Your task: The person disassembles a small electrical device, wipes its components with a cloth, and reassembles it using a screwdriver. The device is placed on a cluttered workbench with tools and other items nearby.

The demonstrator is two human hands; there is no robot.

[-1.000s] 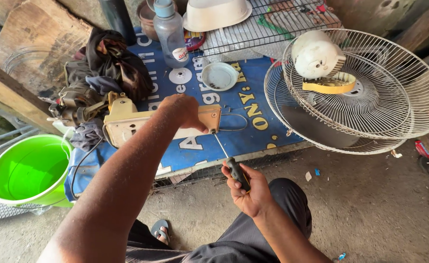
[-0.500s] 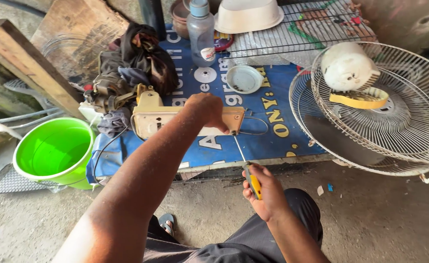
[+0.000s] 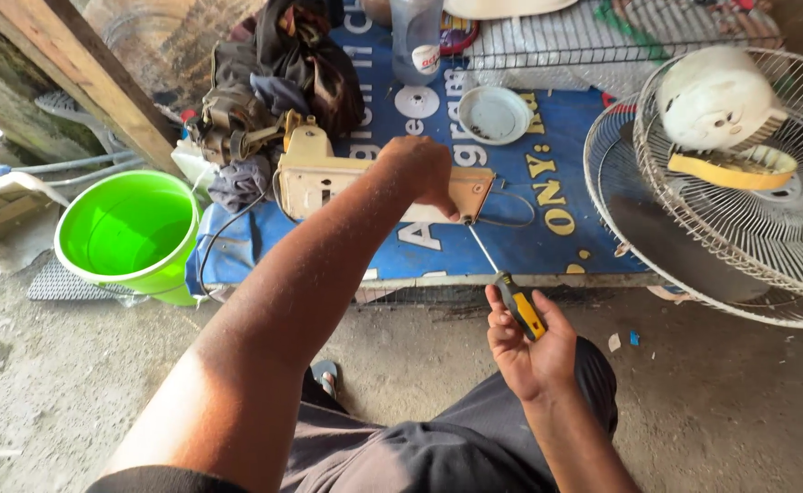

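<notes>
A cream plastic fan housing (image 3: 328, 178) lies on a blue printed banner (image 3: 511, 246). My left hand (image 3: 424, 169) grips its right end and holds it down. A screwdriver (image 3: 511, 297) with a yellow and black handle sits in my right hand (image 3: 525, 342), and its metal tip touches the housing's lower right corner just under my left fingers. My knee in dark trousers shows below the right hand.
A bright green bucket (image 3: 128, 233) stands at the left on the concrete floor. Two wire fan guards (image 3: 739, 228) with a white motor (image 3: 716, 96) lie at the right. A pile of dark rags (image 3: 269, 82), a plastic bottle (image 3: 415, 36) and a small white dish (image 3: 495, 114) lie behind.
The view has shifted, so everything sits further right. My right hand has turned the screwdriver and brought its yellow side into sight. The left hand stays on the housing.
</notes>
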